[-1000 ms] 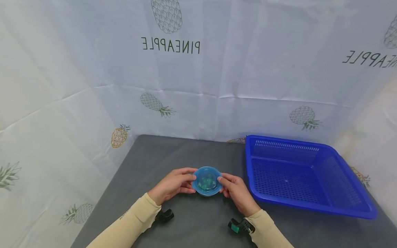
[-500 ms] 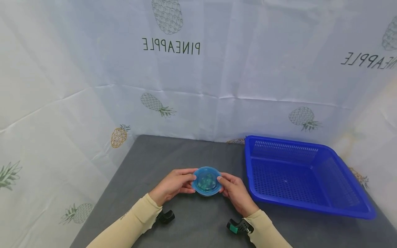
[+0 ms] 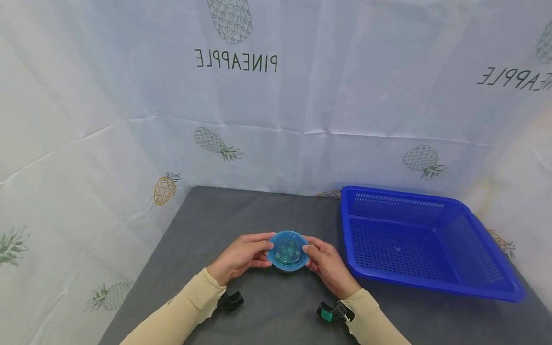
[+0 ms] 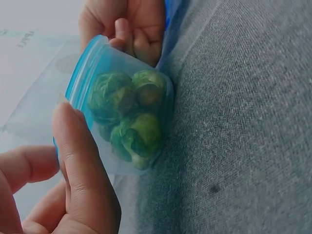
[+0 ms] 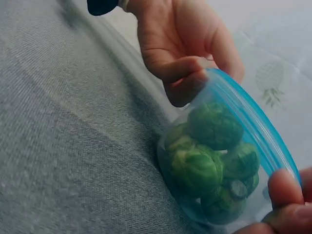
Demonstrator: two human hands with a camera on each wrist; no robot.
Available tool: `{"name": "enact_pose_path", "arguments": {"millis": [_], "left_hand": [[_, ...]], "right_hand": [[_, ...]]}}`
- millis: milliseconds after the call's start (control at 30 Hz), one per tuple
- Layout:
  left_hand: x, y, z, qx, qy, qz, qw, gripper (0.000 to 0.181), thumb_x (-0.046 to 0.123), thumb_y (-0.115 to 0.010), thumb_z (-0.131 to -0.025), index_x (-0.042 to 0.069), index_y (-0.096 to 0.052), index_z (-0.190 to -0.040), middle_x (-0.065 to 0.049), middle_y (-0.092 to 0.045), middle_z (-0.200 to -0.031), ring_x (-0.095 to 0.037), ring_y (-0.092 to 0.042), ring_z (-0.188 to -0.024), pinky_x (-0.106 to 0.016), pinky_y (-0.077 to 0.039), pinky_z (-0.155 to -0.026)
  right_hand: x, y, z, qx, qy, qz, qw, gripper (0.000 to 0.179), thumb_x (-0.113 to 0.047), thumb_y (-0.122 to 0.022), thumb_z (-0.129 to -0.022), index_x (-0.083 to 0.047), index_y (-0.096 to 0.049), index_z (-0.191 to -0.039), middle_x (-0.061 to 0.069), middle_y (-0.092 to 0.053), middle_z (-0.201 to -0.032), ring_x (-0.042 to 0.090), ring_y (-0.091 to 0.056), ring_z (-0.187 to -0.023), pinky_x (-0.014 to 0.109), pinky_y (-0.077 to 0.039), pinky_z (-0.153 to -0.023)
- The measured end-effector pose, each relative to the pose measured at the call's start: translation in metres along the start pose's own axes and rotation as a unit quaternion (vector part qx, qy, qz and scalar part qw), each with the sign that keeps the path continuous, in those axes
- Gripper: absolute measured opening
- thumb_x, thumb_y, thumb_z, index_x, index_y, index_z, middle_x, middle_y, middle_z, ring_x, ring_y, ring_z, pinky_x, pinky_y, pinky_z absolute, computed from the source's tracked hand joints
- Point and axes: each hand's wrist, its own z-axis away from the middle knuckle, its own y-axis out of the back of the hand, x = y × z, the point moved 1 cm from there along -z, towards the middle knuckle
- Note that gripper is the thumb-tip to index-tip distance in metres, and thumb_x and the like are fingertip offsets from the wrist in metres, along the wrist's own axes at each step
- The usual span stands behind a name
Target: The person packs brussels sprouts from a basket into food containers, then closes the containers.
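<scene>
A clear round food container [image 3: 288, 258] with a translucent blue lid [image 5: 256, 119] is upright at the middle of the table, its base at or very near the cloth. Several green Brussels sprouts [image 5: 197, 168] show through its wall in both wrist views. My left hand [image 3: 240, 256] holds the lid's rim on the left, thumb on top and fingers at the edge. On the opposite side, my right hand [image 3: 331, 266] grips the rim between thumb and fingers. The lid sits on the container all round as far as I can see.
A large blue plastic basket [image 3: 396, 249] with slotted walls stands at the right, close to my right hand. Grey cloth [image 3: 258, 211] covers the table. White pineapple-print curtain [image 3: 302, 96] hangs behind it and along both sides.
Both hands keep their hold on the container's rim, with hardly any movement. The whole head view shifts very slightly.
</scene>
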Motion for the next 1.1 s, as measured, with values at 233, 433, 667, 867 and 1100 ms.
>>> {"name": "enact_pose_path", "arguments": {"millis": [233,433,667,867,1100], "left_hand": [[0.000,0.000,0.001,-0.009,-0.006,0.005,0.9999,0.057,0.024,-0.073,-0.105,0.012,-0.057,-0.158,-0.004,-0.062,-0.089,-0.014,-0.066,-0.078,-0.030,-0.068,-0.081],[0.001,0.003,-0.001,-0.013,-0.005,0.008,0.9999,0.056,0.023,-0.072,-0.106,0.012,-0.056,-0.158,-0.004,-0.062,-0.090,-0.014,-0.066,-0.081,-0.032,-0.068,-0.084],[-0.003,0.004,-0.002,-0.009,-0.012,0.009,0.9999,0.055,0.022,-0.071,-0.106,0.015,-0.056,-0.159,-0.004,-0.062,-0.089,-0.015,-0.066,-0.081,-0.033,-0.068,-0.086],[0.004,0.005,-0.001,-0.019,-0.003,-0.010,0.9998,0.056,0.030,-0.069,-0.108,0.007,-0.055,-0.157,-0.007,-0.063,-0.098,-0.017,-0.070,-0.085,-0.036,-0.068,-0.088],[0.012,0.018,0.014,0.031,-0.016,-0.094,0.9950,0.059,0.044,-0.066,-0.108,0.000,-0.061,-0.147,-0.019,-0.070,-0.117,-0.023,-0.076,-0.095,-0.039,-0.068,-0.088]], "right_hand": [[0.003,-0.003,0.000,0.026,0.001,0.014,0.9996,0.044,-0.021,-0.057,-0.114,-0.004,-0.056,-0.154,-0.004,-0.060,-0.088,0.008,-0.053,-0.074,0.019,-0.047,-0.066],[0.001,-0.003,-0.002,0.036,0.003,0.052,0.9980,0.042,-0.024,-0.055,-0.115,-0.010,-0.057,-0.155,-0.001,-0.058,-0.089,0.010,-0.052,-0.076,0.020,-0.044,-0.066],[-0.004,-0.009,0.000,0.085,0.024,0.115,0.9895,0.039,-0.022,-0.057,-0.114,-0.012,-0.062,-0.151,0.002,-0.062,-0.085,0.015,-0.056,-0.076,0.021,-0.047,-0.065],[-0.011,-0.013,0.007,0.116,0.021,0.210,0.9706,0.055,-0.042,-0.055,-0.114,-0.007,-0.054,-0.157,0.006,-0.065,-0.081,0.016,-0.061,-0.071,0.028,-0.052,-0.071],[-0.034,-0.027,0.033,0.115,0.056,0.380,0.9161,0.084,-0.064,-0.046,-0.111,-0.013,-0.023,-0.173,0.011,-0.065,-0.138,0.023,-0.068,-0.117,0.049,-0.059,-0.100]]}}
